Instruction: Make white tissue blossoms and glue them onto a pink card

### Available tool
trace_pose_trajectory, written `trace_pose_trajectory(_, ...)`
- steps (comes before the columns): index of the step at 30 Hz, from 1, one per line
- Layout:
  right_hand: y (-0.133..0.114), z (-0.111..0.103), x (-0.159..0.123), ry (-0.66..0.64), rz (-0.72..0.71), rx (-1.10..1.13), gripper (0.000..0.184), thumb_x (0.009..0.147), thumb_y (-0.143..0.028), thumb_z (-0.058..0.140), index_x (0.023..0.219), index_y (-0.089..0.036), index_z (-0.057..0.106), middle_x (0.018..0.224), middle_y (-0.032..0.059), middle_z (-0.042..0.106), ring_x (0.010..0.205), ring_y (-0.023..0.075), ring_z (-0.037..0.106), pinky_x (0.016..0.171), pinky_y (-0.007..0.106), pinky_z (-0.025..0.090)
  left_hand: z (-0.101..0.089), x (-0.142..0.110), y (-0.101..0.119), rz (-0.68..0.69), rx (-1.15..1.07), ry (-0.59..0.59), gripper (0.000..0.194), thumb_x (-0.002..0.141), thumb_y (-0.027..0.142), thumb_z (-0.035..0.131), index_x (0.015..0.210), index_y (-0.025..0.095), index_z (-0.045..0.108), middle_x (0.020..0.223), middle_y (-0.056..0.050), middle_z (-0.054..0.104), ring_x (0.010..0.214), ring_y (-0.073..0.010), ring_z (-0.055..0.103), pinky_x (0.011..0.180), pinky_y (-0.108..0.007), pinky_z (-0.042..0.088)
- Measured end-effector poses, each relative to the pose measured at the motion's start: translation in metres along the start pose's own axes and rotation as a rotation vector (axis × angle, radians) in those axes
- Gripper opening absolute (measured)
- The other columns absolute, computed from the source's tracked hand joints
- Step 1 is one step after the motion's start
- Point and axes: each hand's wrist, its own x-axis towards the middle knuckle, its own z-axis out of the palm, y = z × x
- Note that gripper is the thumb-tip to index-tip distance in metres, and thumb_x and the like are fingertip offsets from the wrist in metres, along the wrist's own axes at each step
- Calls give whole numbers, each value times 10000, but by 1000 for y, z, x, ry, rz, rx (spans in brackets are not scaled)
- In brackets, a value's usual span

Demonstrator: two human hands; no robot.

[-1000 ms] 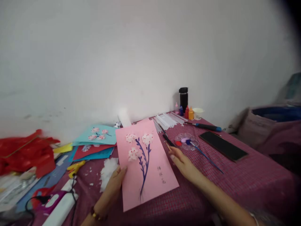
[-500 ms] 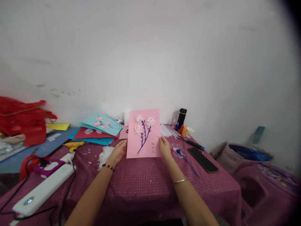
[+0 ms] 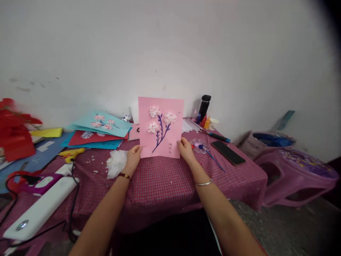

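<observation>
A sheet of pink paper (image 3: 146,144) stands upright before me, bearing a dark blue painted branch, three puffy white blossoms with red specks and small writing at lower right. My left hand (image 3: 134,156) pinches its lower left corner. At the lower right edge, my right hand (image 3: 185,148) grips it between thumb and fingers. White tissue (image 3: 117,163) lies just left of my left hand. To the right of my right hand are a clear paint palette (image 3: 199,145) and a blue paintbrush (image 3: 216,162).
Blue and red sheets with a blossom picture (image 3: 106,124) lie at back left. A yellow glue gun (image 3: 71,154), a white power strip (image 3: 42,209) and cords are on the left. At right are a phone (image 3: 228,153), paint bottles (image 3: 204,121), a black flask (image 3: 204,106) and a pink stool (image 3: 290,177).
My left hand has closed on the paper's lower left corner, where its fingers were looser before. The paper now looks larger and higher in view, and the camera has tilted down.
</observation>
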Motion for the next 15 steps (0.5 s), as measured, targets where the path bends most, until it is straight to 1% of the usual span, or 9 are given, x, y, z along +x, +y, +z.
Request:
trace_pose_trajectory(2, 1, 1, 0, 32, -1, 11, 168, 720, -349, 503, 745, -191, 557, 695, 4, 580, 678, 174, 519, 659, 278, 426, 2, 1, 2, 9, 3, -3, 288, 669, 346, 604, 846, 126, 655, 811, -29, 655, 761, -158, 538, 694, -230, 400)
trace_pose_trajectory(5, 1, 1, 1, 103, -4, 31, 171, 726, -351, 475, 745, -194, 539, 705, 6, 577, 693, 174, 514, 680, 283, 423, 7, -1, 5, 5, -13, -37, 310, 667, 365, 614, 853, 120, 651, 807, -30, 660, 758, -152, 550, 689, -226, 407)
trace_pose_trajectory(9, 0, -1, 2, 169, -24, 42, 184, 734, -358, 461, 754, -193, 538, 723, 14, 589, 718, 179, 524, 706, 288, 427, 8, -8, 9, -41, -66, -108, 387, 635, 404, 664, 880, 105, 641, 776, -37, 671, 753, -158, 578, 673, -236, 428)
trace_pose_trajectory(12, 0, -3, 2, 179, -36, 42, 183, 738, -353, 459, 757, -193, 545, 734, 19, 600, 737, 182, 529, 720, 288, 429, 6, -15, 13, -101, -130, -210, 446, 608, 427, 704, 901, 96, 642, 752, -52, 683, 723, -173, 612, 653, -263, 459)
trace_pose_trajectory(15, 0, -3, 1, 145, -34, 47, 205, 746, -366, 452, 772, -190, 555, 750, 22, 609, 741, 181, 537, 717, 285, 434, 4, -20, 15, -130, -205, -268, 487, 622, 417, 719, 980, 96, 635, 801, -78, 704, 768, -193, 636, 700, -300, 490)
